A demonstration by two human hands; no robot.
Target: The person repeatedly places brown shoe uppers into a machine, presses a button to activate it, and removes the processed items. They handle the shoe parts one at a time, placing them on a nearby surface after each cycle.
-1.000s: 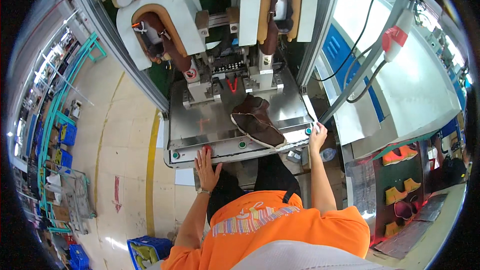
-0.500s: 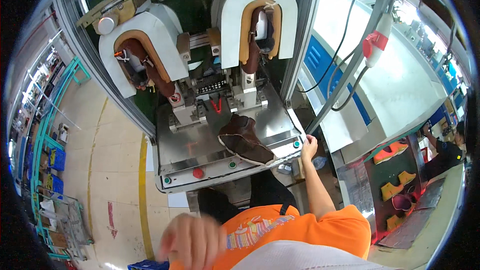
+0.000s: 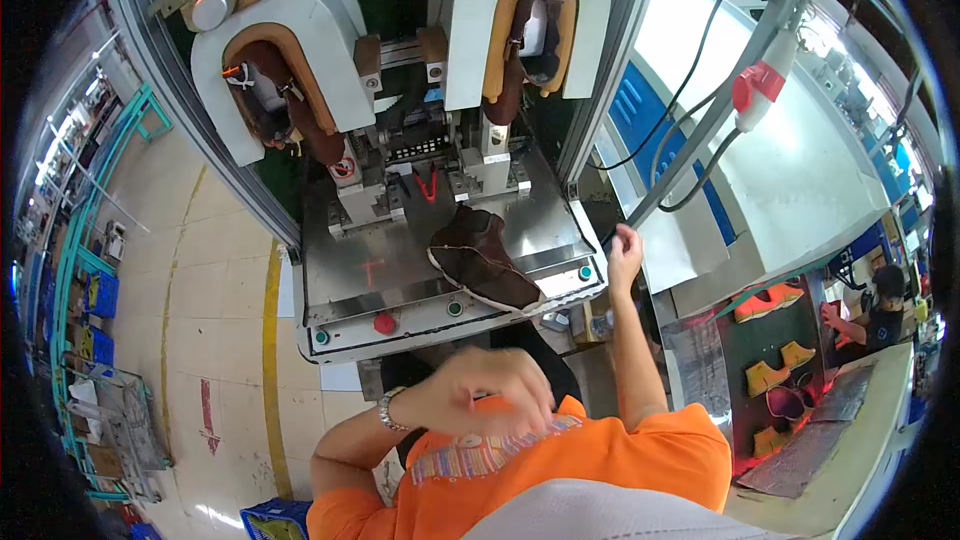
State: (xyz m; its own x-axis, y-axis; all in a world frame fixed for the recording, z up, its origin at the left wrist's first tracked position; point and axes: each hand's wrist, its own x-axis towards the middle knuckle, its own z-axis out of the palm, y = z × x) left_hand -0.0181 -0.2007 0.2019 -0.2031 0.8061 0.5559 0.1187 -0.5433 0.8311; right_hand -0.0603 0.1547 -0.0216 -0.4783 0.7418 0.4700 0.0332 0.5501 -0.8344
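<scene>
My left hand (image 3: pixel 495 390) hovers in front of my orange shirt, slightly blurred, its fingers loosely bent and apart with nothing seen in them. Beside the right edge of the machine's metal table (image 3: pixel 400 265), my right hand (image 3: pixel 626 258) is raised with loosely extended fingers, holding nothing visible. A dark brown leather shoe (image 3: pixel 485 255) lies on its side on the table's front edge, its pale-rimmed underside toward me. Two other brown shoes, a left one (image 3: pixel 318 140) and a right one (image 3: pixel 508 90), sit in the machine's white, tan-lined U-shaped clamps.
Along the table front are a red button (image 3: pixel 384 323) and several green buttons, one being at the right (image 3: pixel 585 273). A red-handled tool (image 3: pixel 427 186) lies behind the shoe. At right, a dark conveyor carries yellow shoes (image 3: pixel 768 378); a co-worker (image 3: pixel 878 320) is beyond. A red-and-white plug (image 3: pixel 757 90) hangs there.
My left hand has moved up and right, across my shirt. My right hand has come off the table's edge and risen a little. The view has shifted slightly; the shoe stays on the table.
</scene>
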